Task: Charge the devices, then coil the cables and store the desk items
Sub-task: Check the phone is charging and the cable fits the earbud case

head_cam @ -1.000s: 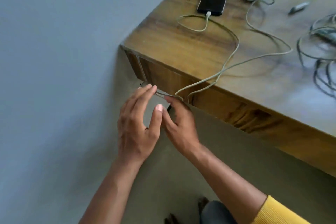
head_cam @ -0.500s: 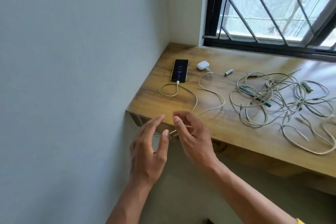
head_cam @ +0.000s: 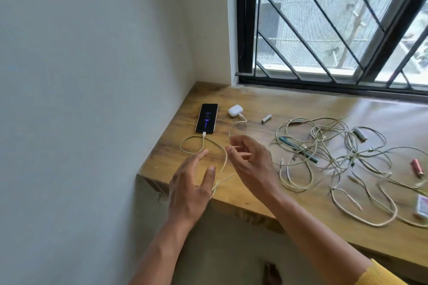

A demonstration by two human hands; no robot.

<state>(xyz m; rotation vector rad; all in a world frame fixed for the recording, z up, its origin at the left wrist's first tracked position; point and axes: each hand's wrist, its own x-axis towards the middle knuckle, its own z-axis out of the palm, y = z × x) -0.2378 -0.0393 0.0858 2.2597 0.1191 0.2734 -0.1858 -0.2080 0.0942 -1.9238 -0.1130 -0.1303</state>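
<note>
A black phone (head_cam: 206,118) lies on the wooden desk (head_cam: 266,99) with its screen lit, and a white cable (head_cam: 192,144) is plugged into its near end. A white earbud case (head_cam: 235,110) beside it has its own white cable (head_cam: 234,125) attached. Both cables run off the desk's front edge between my hands. My left hand (head_cam: 191,187) hovers over that edge with fingers spread, holding nothing. My right hand (head_cam: 251,164) floats above the desk, fingers loosely curled, empty. A tangle of pale cables (head_cam: 324,157) covers the desk to the right.
A small grey cylinder (head_cam: 266,118) lies near the case. A teal pen (head_cam: 297,148) sits in the tangle. Far right are a red cylinder (head_cam: 418,168) and a white box (head_cam: 422,206). A grey wall stands on the left, a barred window (head_cam: 335,18) behind.
Both hands rose from below the desk's front edge, where they touched the hanging cables, to above the desk top. The view lifted, and the phone screen lit up.
</note>
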